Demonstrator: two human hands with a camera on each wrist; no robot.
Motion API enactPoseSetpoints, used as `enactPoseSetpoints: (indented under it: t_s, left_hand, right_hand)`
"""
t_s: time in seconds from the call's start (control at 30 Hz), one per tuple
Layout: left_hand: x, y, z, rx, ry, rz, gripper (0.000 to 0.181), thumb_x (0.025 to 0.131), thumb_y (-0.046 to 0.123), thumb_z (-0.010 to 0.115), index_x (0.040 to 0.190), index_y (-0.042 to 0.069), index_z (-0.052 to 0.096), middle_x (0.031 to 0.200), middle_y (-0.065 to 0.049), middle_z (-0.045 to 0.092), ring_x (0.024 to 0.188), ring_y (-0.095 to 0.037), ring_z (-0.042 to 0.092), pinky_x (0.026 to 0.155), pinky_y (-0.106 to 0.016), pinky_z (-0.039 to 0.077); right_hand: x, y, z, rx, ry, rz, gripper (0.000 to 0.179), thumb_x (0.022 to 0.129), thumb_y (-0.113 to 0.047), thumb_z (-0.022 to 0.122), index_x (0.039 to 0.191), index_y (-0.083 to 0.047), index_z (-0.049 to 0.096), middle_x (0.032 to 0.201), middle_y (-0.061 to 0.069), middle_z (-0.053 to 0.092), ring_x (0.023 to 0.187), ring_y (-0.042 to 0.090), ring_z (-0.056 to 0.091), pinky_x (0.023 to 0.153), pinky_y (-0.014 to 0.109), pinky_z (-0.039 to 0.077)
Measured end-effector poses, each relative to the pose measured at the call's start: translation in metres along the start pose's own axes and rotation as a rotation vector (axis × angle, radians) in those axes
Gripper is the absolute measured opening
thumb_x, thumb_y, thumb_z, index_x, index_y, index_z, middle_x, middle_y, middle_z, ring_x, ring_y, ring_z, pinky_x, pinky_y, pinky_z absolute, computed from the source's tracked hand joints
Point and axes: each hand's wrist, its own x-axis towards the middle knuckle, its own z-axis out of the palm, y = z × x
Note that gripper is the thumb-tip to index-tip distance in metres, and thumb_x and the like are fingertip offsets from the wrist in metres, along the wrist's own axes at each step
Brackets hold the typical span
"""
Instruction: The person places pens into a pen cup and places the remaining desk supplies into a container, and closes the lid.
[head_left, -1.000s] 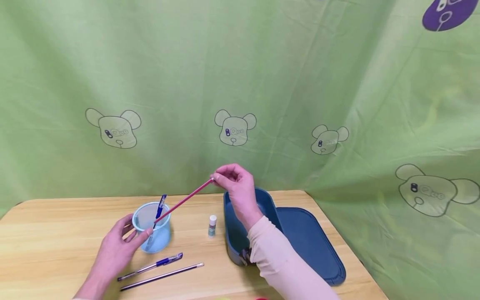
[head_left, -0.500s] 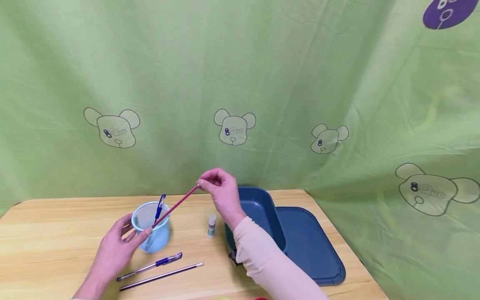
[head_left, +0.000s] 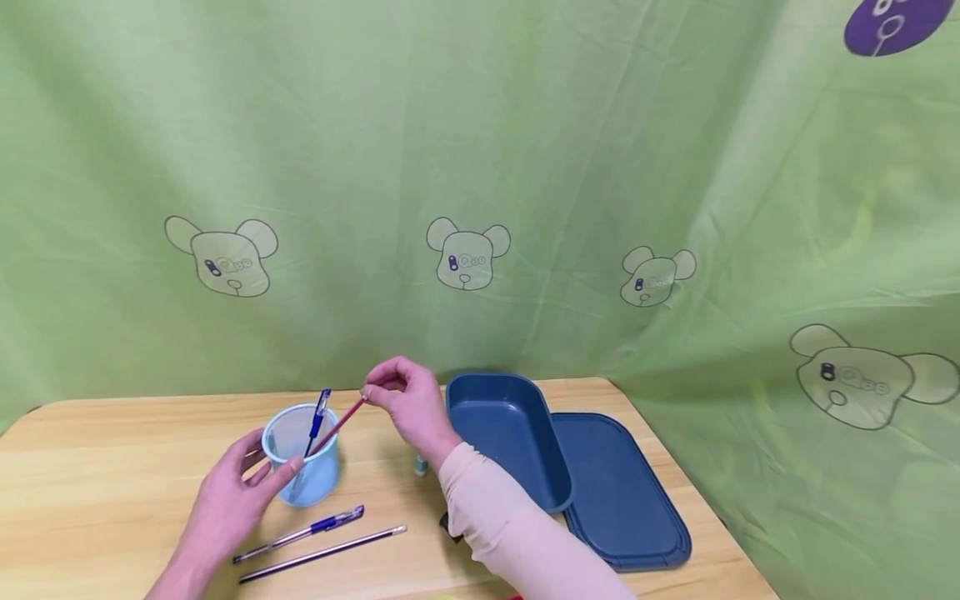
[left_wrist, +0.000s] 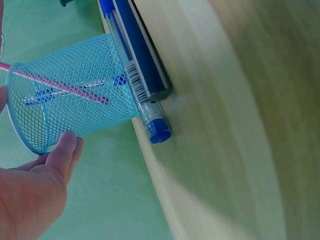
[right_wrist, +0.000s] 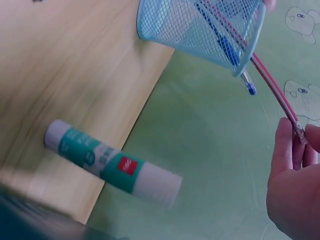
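Observation:
A light-blue mesh pen cup (head_left: 321, 479) stands upright on the table, and my left hand (head_left: 231, 504) holds it round its near left side, thumb at the rim. My right hand (head_left: 411, 407) pinches a red pencil (head_left: 343, 422) by its upper end, right of the cup. The pencil slants down past the rim; through the mesh in the left wrist view, its lower end (left_wrist: 95, 96) shows inside the cup. Also leaning in the cup is a blue pen (head_left: 318, 417). Another blue pen (head_left: 300, 533) and a dark striped pencil (head_left: 322, 553) lie in front.
A glue stick (right_wrist: 112, 162) stands right of the cup, partly hidden by my right wrist in the head view. Farther right are a dark-blue box (head_left: 517, 433) and its flat lid (head_left: 630, 500). Something dark (head_left: 448, 527) shows beside my right sleeve. A green curtain (head_left: 360, 150) hangs behind.
My right hand has moved left and down toward the cup, sliding the red pencil farther in. The box has come into fuller view. My left hand has kept its place on the cup.

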Motion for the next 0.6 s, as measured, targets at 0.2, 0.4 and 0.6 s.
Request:
enactPoseSetpoints:
  t_s: [0.2,0.4,0.6]
  left_hand:
    - [0.0008,0.001,0.0005,0.02,0.002,0.0,0.092,0.088,0.046,0.071,0.149,-0.007,0.026,0.148,-0.032,0.033,0.134,-0.046,0.036,0.101,-0.039,0.043]
    - [-0.0004,0.001,0.0008,0.016,0.003,0.003,0.093,0.088,0.046,0.071,0.149,-0.007,0.025,0.148,-0.032,0.032,0.135,-0.046,0.035,0.102,-0.04,0.042]
    - [-0.0004,0.0012,0.0009,0.012,0.004,-0.003,0.092,0.089,0.045,0.072,0.149,-0.007,0.025,0.149,-0.032,0.031,0.135,-0.046,0.034,0.103,-0.039,0.041]
  right_hand:
    - [-0.0007,0.0004,0.0046,-0.042,-0.043,0.016,0.011,0.084,0.003,0.073,0.093,-0.002,0.068,0.084,0.003,0.066,0.077,0.013,0.064,0.069,0.024,0.056]
    - [-0.0035,-0.0028,0.0039,-0.017,-0.043,0.053,0.015,0.084,0.003,0.073,0.097,0.001,0.067,0.087,0.007,0.066,0.078,0.014,0.064,0.072,0.025,0.056]
    - [-0.0051,-0.0003,0.0005,0.012,-0.035,0.071,0.018,0.084,0.003,0.074,0.099,0.004,0.065,0.089,0.011,0.066,0.077,0.015,0.064,0.072,0.027,0.056]
